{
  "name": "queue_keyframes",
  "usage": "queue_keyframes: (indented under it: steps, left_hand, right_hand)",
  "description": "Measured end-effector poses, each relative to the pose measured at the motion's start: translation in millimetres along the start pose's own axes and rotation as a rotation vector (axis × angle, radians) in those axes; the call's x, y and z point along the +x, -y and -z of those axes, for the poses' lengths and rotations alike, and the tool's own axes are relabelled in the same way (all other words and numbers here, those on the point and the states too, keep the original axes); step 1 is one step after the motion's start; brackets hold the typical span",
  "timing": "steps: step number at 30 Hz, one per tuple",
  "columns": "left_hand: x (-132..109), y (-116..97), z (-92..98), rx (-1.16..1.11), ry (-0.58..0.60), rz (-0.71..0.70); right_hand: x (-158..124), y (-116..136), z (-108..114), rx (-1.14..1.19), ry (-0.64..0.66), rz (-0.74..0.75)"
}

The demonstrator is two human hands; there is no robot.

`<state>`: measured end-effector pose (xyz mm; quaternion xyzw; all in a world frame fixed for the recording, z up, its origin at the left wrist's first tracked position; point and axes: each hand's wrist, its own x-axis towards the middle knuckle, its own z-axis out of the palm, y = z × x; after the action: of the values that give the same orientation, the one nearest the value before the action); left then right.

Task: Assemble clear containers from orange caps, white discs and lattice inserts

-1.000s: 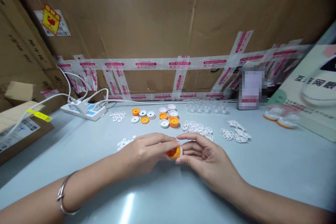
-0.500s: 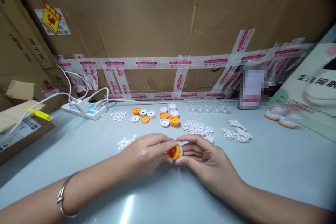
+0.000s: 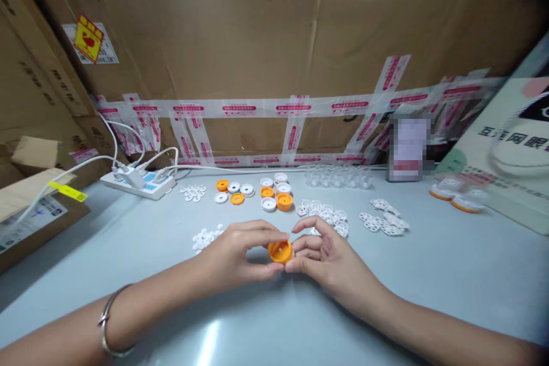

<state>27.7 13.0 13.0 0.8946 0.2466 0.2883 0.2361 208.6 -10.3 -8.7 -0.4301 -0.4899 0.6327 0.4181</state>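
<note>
Just above the table, an orange round plastic cap (image 3: 281, 251) is tilted with its hollow side toward me, a small hole in its middle. My left hand (image 3: 246, 251) pinches it from the left, index finger on top and thumb below. On the other side, the thumb and fingers of my right hand (image 3: 321, 251) hold its right edge, while the index finger is raised off it. A bit of white shows behind the cap's right side; what it belongs to is hidden. Beyond my hands stand white and orange cups (image 3: 284, 202) and flat rings (image 3: 237, 199).
White flower-shaped discs (image 3: 323, 211) lie behind my right hand, with more discs (image 3: 384, 220) farther right. Small white pieces (image 3: 206, 237) lie by my left hand. Clear plastic parts (image 3: 338, 177), a power strip (image 3: 141, 183) and assembled pieces (image 3: 467, 197) stand farther out.
The orange cap has turned so its hollow faces me more, and it has shifted slightly left. My right index finger has come off its top edge. The camera view has tilted slightly.
</note>
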Motion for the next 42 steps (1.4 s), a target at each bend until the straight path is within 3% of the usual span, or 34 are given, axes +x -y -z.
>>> queue_keyframes:
  steps: [5, 7, 10, 12, 14, 17, 25, 33, 38, 42]
  left_hand:
    - [-1.9, 4.2, -2.6, 0.060, 0.023, 0.072]
    - [-3.8, 11.3, -3.9, 0.148, 0.006, 0.085]
    - [-6.1, 21.7, -4.9, 0.268, 0.026, 0.132]
    - [-6.6, 26.2, -5.0, 0.310, 0.040, 0.152]
    - [-6.3, 28.6, -5.2, 0.343, 0.035, 0.154]
    - [-5.4, 30.3, -6.2, 0.400, 0.018, 0.171]
    - [-7.2, 31.9, -9.2, 0.438, -0.011, 0.165]
    - [-7.7, 27.6, -8.9, 0.438, 0.019, 0.159]
    - [-8.4, 27.3, -8.2, 0.434, -0.030, 0.160]
    - [-8.2, 22.7, -8.7, 0.441, -0.117, 0.095]
  right_hand:
    - [8.4, 10.4, 11.0, -0.282, 0.115, 0.045]
    - [16.7, 26.1, 30.2, -0.501, 0.103, 0.136]
    - [30.4, 55.2, 79.4, -0.886, -0.073, 0.235]
    - [36.8, 69.9, 117.7, -1.141, -0.140, 0.141]
    - [39.9, 76.6, 149.5, -1.269, -0.057, -0.015]
    - [40.7, 74.0, 171.7, -1.278, 0.031, -0.103]
    - [43.9, 57.0, 151.2, -1.234, 0.054, -0.176]
    - [44.0, 65.2, 146.3, -1.123, -0.011, -0.052]
    - [36.3, 77.0, 123.0, -0.795, -0.138, 0.074]
    - [28.0, 74.9, 95.2, -0.411, -0.113, 0.140]
